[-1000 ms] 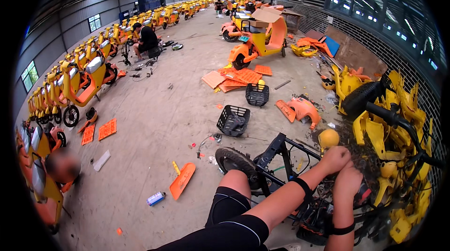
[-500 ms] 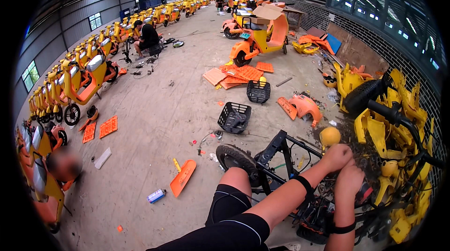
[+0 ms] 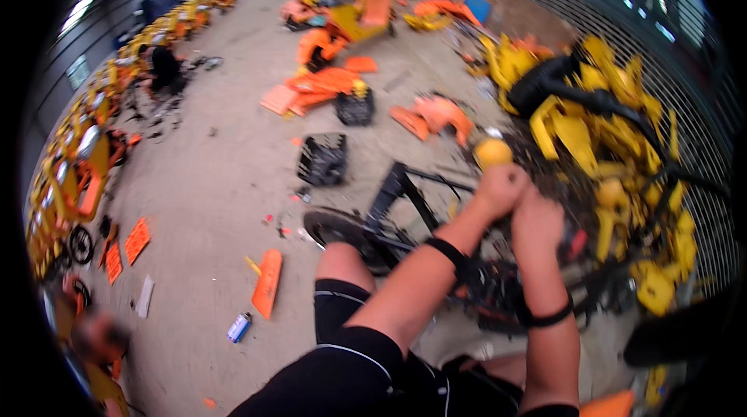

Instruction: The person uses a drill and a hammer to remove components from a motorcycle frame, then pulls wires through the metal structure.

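My left hand [image 3: 500, 186] and my right hand [image 3: 538, 222] are closed and pressed close together, knuckles up. Whatever sits between their fingers is hidden, and the picture is smeared by motion. Both are above a stripped black scooter frame [image 3: 387, 197], whose wheel [image 3: 339, 230] lies beside my knee. Just beyond my left hand is a round yellow part [image 3: 492, 153]. Under my forearms are dark parts and cables [image 3: 494, 285], too blurred to name.
Yellow body panels [image 3: 599, 129] are heaped along the wall at right. Black baskets [image 3: 322, 159] and orange panels [image 3: 331, 82] lie ahead. A spray can [image 3: 240, 327] and an orange panel [image 3: 267, 283] are on the floor at left. Parked scooters [image 3: 93, 160] line the far left, near a seated person [image 3: 161, 67].
My view has swung, so the scene sits further left and higher, and it is blurred. My hands stay closed together over the scooter frame. An orange edge now shows at the lower right.
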Tool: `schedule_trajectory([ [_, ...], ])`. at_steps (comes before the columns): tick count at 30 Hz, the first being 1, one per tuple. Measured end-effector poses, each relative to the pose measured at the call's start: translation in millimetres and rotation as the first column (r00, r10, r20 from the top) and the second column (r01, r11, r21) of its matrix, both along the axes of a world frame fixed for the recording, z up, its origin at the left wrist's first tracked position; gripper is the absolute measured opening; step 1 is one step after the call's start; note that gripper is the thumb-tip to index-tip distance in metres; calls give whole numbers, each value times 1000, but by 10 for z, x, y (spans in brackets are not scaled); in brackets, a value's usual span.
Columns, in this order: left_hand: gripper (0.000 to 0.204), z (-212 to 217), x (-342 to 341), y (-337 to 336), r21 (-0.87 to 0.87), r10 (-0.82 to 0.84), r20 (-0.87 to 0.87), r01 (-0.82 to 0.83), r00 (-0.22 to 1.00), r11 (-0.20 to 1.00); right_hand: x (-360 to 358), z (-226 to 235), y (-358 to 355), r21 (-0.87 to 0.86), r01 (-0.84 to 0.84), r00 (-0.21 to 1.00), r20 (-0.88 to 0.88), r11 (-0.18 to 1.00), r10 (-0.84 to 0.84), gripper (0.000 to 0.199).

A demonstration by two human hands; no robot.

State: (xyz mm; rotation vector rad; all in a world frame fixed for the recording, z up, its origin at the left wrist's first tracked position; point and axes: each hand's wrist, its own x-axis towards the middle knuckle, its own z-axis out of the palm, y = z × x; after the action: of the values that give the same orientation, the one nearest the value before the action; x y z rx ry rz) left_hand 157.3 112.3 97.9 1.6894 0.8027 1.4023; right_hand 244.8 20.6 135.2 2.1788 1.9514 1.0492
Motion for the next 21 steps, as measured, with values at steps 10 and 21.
schedule_trajectory([
  [10, 25, 202, 36, -67, -78, -123, 50, 127, 991, 989, 167, 184, -54, -83, -70, 994, 73, 994, 76, 23],
  [21, 29, 20, 20, -64, -112, -248, 192, 273, 949, 956, 300, 216, -183, -8, -198, 975, 105, 980, 197, 11],
])
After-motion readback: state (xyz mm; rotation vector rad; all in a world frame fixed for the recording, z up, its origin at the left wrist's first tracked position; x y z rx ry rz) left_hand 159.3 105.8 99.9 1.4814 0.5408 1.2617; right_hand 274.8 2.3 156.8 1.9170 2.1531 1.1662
